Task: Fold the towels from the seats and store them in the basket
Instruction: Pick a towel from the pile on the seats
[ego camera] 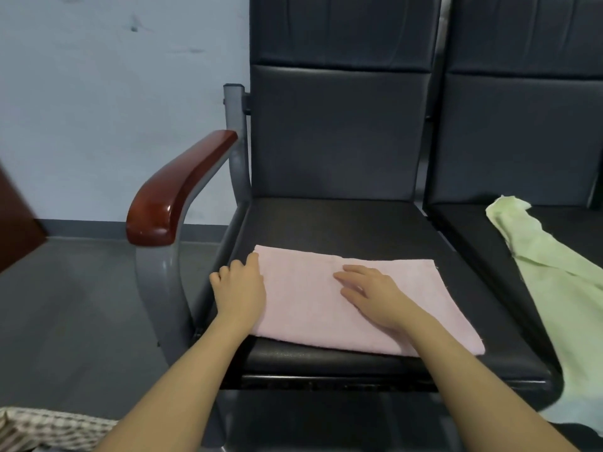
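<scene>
On the black seat [342,223], pink towel [310,305], left hand [239,288] seemingly pinching its edge, right hand [372,295] flat, grip released

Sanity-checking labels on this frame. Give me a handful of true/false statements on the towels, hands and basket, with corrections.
1. The pink towel lies flat on the left seat. True.
2. The right hand rests flat on the pink towel. True.
3. The left hand hangs in the air, away from the towel. False: its fingers curl at the towel's left edge.
4. The green towel is neatly folded. False: it lies rumpled on the right seat, draping over the front edge.
5. The pink towel is already in the basket. False: the basket sits at lower left on the floor, apart from it.
</scene>
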The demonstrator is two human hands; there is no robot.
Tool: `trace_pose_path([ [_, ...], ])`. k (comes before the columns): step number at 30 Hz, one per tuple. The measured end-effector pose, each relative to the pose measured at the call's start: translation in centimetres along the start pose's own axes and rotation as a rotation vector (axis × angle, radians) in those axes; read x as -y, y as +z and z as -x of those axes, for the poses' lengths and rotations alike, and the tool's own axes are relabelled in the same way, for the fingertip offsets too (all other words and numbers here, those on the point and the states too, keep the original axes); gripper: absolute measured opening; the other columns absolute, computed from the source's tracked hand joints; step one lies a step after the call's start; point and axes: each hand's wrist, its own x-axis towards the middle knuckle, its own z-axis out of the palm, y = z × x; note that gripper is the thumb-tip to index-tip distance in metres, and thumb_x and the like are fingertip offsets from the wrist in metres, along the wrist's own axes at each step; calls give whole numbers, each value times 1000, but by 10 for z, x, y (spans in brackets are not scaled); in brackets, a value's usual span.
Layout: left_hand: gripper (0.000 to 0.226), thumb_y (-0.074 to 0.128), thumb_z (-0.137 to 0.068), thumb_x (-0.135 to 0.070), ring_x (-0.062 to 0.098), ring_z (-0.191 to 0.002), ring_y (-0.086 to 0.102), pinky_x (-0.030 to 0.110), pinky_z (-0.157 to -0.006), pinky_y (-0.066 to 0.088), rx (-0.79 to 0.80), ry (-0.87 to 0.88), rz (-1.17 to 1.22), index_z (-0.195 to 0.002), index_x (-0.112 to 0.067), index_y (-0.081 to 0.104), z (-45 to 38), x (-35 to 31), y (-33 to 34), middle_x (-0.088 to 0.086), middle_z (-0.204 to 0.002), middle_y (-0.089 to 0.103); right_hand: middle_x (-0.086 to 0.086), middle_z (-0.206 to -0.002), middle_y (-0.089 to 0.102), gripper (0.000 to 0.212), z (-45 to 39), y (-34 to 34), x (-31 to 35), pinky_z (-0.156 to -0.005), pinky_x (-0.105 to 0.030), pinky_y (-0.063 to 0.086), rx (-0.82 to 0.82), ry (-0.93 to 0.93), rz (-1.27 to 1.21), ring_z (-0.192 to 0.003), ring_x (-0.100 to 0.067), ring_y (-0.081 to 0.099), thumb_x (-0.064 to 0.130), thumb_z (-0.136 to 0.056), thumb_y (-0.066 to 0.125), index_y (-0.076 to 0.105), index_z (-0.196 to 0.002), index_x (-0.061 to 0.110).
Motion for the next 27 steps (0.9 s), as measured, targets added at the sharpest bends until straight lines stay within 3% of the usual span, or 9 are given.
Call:
trace_pose_path([
  [8, 31, 39, -95, -7, 25, -94, 54, 34, -80, 35, -21, 63, 70, -126, -11, 39, -3, -5, -2, 9, -113, 52, 12, -154, 28, 41, 0, 5, -1, -114, -31, 12, 14, -6, 15, -142, -10, 21, 39, -101, 39, 40, -142, 38],
  [15, 19, 44, -98, -13, 29, -95, 57, 32, -69, 36, 59, -58, 112, -115, -5, 40, -2, -7, -7, 15, -115, 51, 15, -152, 32, 39, 1, 2, -5, -114, -30, 13, 12, 18, -63, -140, -7, 24, 39, -100, 42, 44, -139, 40],
  [18, 25, 43, -98, -14, 27, -96, 55, 32, -75, 38, -3, 36, 140, -122, -8, 47, -3, -7, -8, 11, -114, 53, 15, -153, 30, 40, 2, 3, -4, -114, -29, 12, 12, 25, -31, -141, -7, 23, 40, -100, 41, 42, -140, 41],
  [23, 29, 51, -95, -12, 28, -102, 55, 37, -91, 41, -215, 172, 440, -122, -9, 60, -7, -11, -33, 10, -117, 59, 12, -157, 21, 44, -8, 19, 17, -114, -31, 9, 11, 21, 91, -145, -11, 16, 41, -102, 31, 32, -146, 39],
  [25, 26, 54, -94, -12, 25, -103, 57, 35, -91, 43, -294, 229, 515, -117, -9, 64, -9, -17, -42, 8, -116, 62, 9, -156, 25, 43, -15, 26, 31, -116, -31, 10, -13, -3, -3, -144, -11, 19, 37, -101, 36, 38, -144, 35],
  [27, 20, 57, -91, -11, 26, -97, 60, 39, -87, 48, -358, 321, 549, -108, -8, 68, -9, -27, -48, 7, -108, 65, 8, -149, 39, 36, -17, 26, 42, -116, -30, 20, -71, -4, -307, -137, -10, 33, 26, -99, 46, 53, -134, 28],
])
